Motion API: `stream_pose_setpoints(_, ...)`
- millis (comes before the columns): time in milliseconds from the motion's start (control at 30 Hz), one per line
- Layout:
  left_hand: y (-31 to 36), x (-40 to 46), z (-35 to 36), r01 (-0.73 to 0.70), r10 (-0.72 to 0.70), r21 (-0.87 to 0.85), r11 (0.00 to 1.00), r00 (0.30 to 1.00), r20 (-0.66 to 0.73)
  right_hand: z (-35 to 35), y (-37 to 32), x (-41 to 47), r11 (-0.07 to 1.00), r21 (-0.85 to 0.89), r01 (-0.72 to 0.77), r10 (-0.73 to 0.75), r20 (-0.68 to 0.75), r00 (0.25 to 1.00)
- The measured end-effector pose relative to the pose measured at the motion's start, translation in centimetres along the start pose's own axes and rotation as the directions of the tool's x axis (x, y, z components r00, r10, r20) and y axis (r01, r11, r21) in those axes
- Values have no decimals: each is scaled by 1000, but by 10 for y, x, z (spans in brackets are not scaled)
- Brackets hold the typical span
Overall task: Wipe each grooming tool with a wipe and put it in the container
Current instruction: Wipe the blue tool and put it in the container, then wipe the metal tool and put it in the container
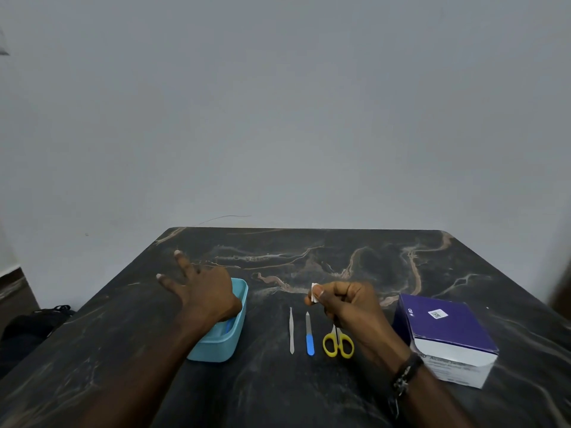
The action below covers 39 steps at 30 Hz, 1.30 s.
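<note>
Fingers of left hand [205,291] spread, holding nothing, over teal container [222,347] at lower left of centre; blue tool inside, likely just deposited. Right hand [346,304] pinches white wipe [314,292]. Below it: metal tool [291,330], blue-handled file [309,335], yellow scissors [338,342], unwiped. Next: left hand picks one up.

Two hands, left [207,291] and right [349,304], work over one dark marble table [340,257]. One turquoise container [230,338] sits at near left with one blue item [228,325] partly visible inside. Three grooming tools lie in a row at centre: one metal tool [291,330], one blue-handled file [309,335] and one pair of yellow scissors [338,342]. One white wipe [314,292] shows at the right hand's fingertips. One purple-and-white box [448,335] stands at right. One dark bracelet [406,370] circles the right wrist.
</note>
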<state>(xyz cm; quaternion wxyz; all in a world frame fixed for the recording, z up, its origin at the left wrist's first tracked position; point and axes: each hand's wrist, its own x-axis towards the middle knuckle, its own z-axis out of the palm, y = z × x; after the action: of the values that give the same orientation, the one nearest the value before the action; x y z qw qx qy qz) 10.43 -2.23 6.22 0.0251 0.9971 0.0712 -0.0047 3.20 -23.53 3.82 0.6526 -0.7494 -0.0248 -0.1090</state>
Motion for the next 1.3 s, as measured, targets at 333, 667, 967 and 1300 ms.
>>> stream_pose_setpoints(333,-4,-1,-1,12,-12,-7,1000,999,34,-2,2,2,1000,21,12,-13,15,1000)
stream_pose_setpoints(667,39,-80,-17,-604,305,-133,785,565,-767,-4,16,11,998,58,37,-29,-143,989)
stream_pose_setpoints(967,67,-73,24,-393,324,-312,865,912,-250,-4,21,15,985,135,107,-68,-266,961)
stream_pose_setpoints(1300,71,-68,31,-338,334,-147,930,941,-51,-5,21,16,981,178,83,-33,-265,964)
